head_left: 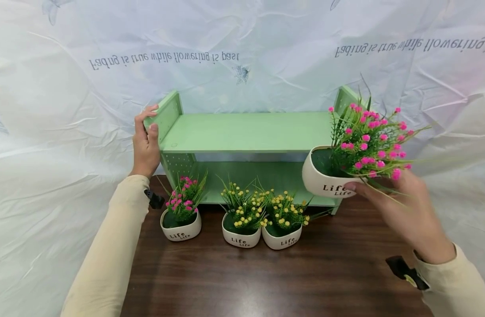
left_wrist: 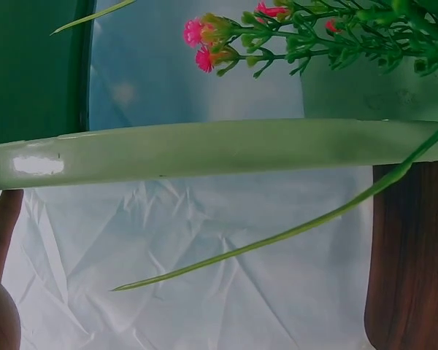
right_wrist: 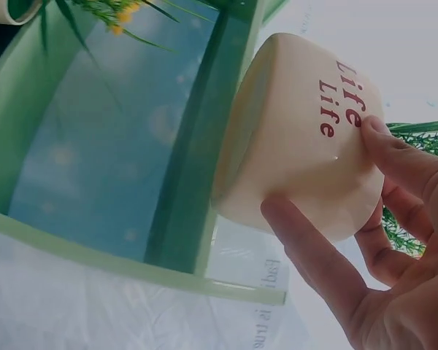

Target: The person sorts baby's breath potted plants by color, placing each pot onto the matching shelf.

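Our left hand (head_left: 146,145) touches the left side panel of a pale-green two-tier shelf (head_left: 246,130), fingers bent; whether they grip it, we cannot tell. In front, on the dark-brown wooden table (head_left: 258,281), we see a white rounded pot with pink flowers (head_left: 181,231), then two white yellow-flowered pots (head_left: 242,240) side by side. Our right hand (head_left: 410,211) clamps a raised white pink-flowered pot (head_left: 317,176) by the shelf's right end.

We see a glossy dark brown bench (head_left: 266,277) and, behind it and to its sides, a creased pale cloth (head_left: 266,57) printed with flipped lettering (head_left: 164,60) and blue-grey motifs (head_left: 241,75).
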Motion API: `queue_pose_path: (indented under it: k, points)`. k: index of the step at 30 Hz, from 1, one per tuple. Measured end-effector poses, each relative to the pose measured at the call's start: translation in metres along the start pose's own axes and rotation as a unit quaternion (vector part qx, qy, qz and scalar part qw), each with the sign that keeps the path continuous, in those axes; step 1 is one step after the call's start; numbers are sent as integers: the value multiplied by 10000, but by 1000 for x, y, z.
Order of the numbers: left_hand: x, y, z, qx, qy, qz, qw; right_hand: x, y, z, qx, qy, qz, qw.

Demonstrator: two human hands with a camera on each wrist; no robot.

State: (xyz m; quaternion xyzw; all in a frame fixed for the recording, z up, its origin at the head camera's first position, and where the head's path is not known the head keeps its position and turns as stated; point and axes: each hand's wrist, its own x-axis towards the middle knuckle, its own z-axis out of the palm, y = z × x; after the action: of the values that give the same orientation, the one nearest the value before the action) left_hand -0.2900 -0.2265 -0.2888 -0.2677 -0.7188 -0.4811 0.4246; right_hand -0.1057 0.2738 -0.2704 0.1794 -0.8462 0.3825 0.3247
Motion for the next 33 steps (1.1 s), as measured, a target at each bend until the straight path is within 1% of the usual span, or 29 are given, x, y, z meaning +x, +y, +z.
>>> queue_pose_path:
  k: [5, 9, 12, 14, 19, 22, 28, 33]
  points:
    - [-1, -9, 0, 139, 20, -9, 9999, 13, -6, 1, 139, -20, 70, 9999]
    - [0, -18, 1, 227, 55, -26, 9997, 21, -6, 3, 64, 31, -231, 9997]
    - [0, -21, 1, 239, 60, -40, 9997, 25, -3, 6, -32, 98, -494, 9987]
    - [0, -20, 2, 211, 54, -28, 9998, 27, -1, 7, -9, 156, -550, 9984]
    - [-1, -11, 3, 170, 79, 20, 9998, 30, 1, 11, 7, 318, -446, 9985]
    - [1, -6, 2, 114, 93, 50, 9999, 34, 2, 13, -94, 411, -424, 9982]
    - [1, -5, 2, 35, 124, 53, 9999, 43, 12, 21, -178, 656, -194, 9975]
    - [0, -3, 2, -41, 115, 33, 9999, 51, 16, 27, -156, 708, -200, 9972]
